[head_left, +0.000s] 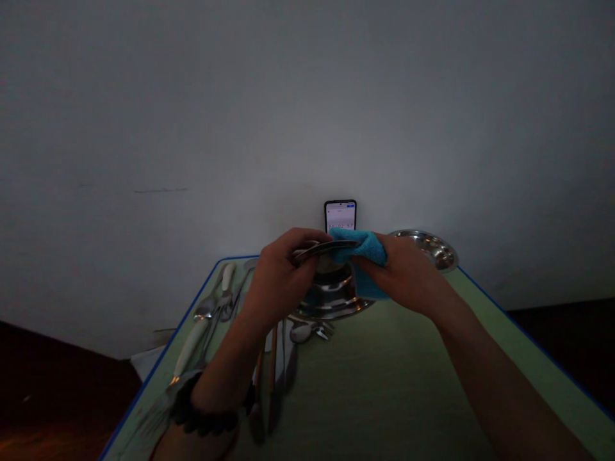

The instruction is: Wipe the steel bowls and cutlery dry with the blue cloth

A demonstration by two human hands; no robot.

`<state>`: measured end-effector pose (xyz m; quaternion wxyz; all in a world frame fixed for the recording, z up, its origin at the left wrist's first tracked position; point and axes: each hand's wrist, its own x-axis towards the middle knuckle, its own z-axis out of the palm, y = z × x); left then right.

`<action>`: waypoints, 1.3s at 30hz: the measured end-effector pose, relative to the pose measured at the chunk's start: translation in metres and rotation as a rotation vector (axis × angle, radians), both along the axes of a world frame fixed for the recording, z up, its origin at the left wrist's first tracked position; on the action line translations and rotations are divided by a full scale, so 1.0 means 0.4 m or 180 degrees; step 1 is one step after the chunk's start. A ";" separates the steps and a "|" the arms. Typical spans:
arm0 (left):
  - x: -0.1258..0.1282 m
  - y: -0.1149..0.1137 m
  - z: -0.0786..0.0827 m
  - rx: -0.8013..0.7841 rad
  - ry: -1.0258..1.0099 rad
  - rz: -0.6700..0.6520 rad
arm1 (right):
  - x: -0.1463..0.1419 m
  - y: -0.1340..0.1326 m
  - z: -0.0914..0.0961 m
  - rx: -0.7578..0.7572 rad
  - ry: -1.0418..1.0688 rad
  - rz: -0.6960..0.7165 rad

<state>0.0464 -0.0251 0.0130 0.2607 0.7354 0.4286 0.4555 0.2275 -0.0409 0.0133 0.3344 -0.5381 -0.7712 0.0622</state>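
While the left hand point(278, 278) closes its fingers on the rim of a steel plate point(323, 248) held above the desk point(384, 371), the right hand point(408, 272) grips a blue cloth point(368, 248) pressed against the plate's edge. Stacked bowls point(331, 299) sit just below, cutlery point(211, 314) lies to the left, and a phone point(341, 216) stands behind.

Table point(384, 384) with wall point(192, 128) behind. Cutlery point(211, 314) lies along the left side. A spoon point(302, 333) lies just before a stack of dishes point(331, 301) at the far middle. Above the stack, the left hand point(276, 278) holds a plate point(321, 248) by its left rim, and the right hand point(408, 275) holds a cloth point(368, 246) over its right rim. A phone point(341, 216) stands behind them against the wall, and a bowl point(432, 246) sits at the far right.
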 end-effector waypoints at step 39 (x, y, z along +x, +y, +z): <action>-0.004 0.029 -0.029 -0.0400 -0.2038 0.0374 | -0.004 0.051 -0.065 -0.0704 0.1765 0.0155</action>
